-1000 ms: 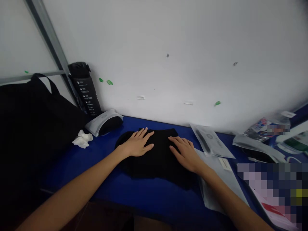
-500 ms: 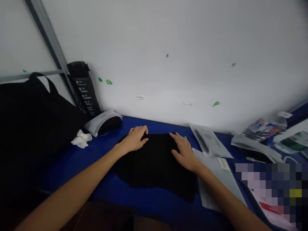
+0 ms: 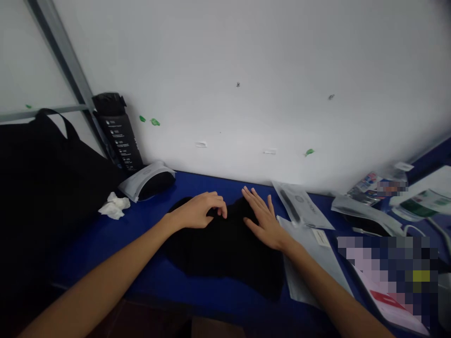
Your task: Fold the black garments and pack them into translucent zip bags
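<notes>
A dark black cloth item [image 3: 225,258], perhaps a garment, lies spread on the blue table [image 3: 151,281]; its exact kind cannot be made out. My left hand [image 3: 199,210] is over its far left part, fingers curled down and closed on the fabric near the far edge. That edge dips beside my left fingers and rises toward the right. On the far right part of the cloth, my right hand [image 3: 262,220] lies flat with its fingers spread. Just right of the cloth is a flat frosted plastic bag [image 3: 310,267], partly covered by my right forearm.
A black bag [image 3: 52,188] and a dark bottle [image 3: 120,136] stand at left. Nearby are a crumpled tissue [image 3: 114,205] and a frosted pouch [image 3: 141,180] with something black inside. More pouches [image 3: 303,206] lie at right, before a white wall [image 3: 211,70].
My left hand has come nearer to me and slightly right, its fingers curling more, and the cloth's far edge now dips there. My right hand has spread its fingers. The view shifted slightly.
</notes>
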